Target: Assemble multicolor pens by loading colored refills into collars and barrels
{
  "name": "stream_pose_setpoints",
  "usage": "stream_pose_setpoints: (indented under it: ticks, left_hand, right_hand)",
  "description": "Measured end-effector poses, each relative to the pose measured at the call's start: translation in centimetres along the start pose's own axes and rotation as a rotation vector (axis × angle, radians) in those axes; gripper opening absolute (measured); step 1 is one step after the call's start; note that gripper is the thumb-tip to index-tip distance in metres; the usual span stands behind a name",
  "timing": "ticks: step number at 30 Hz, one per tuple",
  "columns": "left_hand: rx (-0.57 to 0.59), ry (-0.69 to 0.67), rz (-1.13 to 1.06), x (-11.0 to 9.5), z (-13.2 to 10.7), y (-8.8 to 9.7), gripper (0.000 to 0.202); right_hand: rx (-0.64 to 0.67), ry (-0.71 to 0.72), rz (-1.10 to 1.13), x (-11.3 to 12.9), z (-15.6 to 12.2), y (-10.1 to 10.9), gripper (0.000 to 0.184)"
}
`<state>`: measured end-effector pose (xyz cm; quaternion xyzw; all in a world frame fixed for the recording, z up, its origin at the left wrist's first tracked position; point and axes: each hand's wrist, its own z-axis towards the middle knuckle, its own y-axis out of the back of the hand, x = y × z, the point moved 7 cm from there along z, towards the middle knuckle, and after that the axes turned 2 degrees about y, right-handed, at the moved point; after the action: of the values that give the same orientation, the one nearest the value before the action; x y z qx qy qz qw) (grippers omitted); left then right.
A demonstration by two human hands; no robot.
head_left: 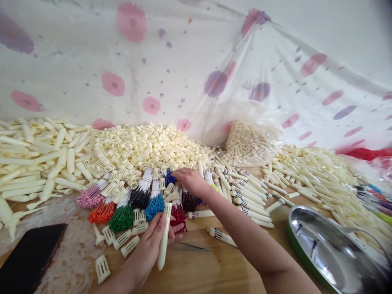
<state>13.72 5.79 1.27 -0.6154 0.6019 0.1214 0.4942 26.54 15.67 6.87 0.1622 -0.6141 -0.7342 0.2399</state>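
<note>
Your left hand [148, 247] pinches the cream barrel [164, 243] above the table [222, 263], wide end up, probably for access. Your right hand [190, 179], its grip unclear, is at blue refills [168, 177] likely bundled to separate colours.

Left hand [153, 236]: bare, slender fingers, slim thumb; nail details too small to tell
Left forearm [130, 272]: bare, smooth, cut off by the lower edge of the view
Right hand [191, 180]: bare, fingertips partly lost among the clutter
Right forearm [239, 223]: bare, long, slim at the wrist, widening evenly
Right elbow [274, 267]: bare, softly rounded, with a shaded crease
</note>
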Motion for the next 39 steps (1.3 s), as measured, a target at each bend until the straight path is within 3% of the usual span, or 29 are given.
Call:
stream_pose_setpoints:
  ticks: [6,17,27,34,39]
  left_hand:
    - [-0.016,-0.049,0.003,1.1,0.9,0.7,0.044]
    - [-0.118,-0.055,-0.012,1.8,1.7,1.6,0.05]
    - [-0.089,-0.071,0.001,1.5,1.4,1.4,0.046]
    - [-0.062,-0.061,0.009,1.2,1.3,1.4,0.046]
    - [-0.012,-0.073,-0.019,1.4,1.6,1.3,0.041]
  right_hand:
    - [0.05,0.128,-0.069,-1.5,3.1,-1.6,0.016]
    - [0.131,0.282,-0.15,-0.5,3.2,-2.7,0.016]
    - [0.125,0.324,-0.136,-1.5,4.0,-2.3,0.02]
    - [-0.012,0.425,-0.066,-0.5,3.6,-2.3,0.02]
    - [-0.229,0.45,0.095,1.8,0.6,0.2,0.019]
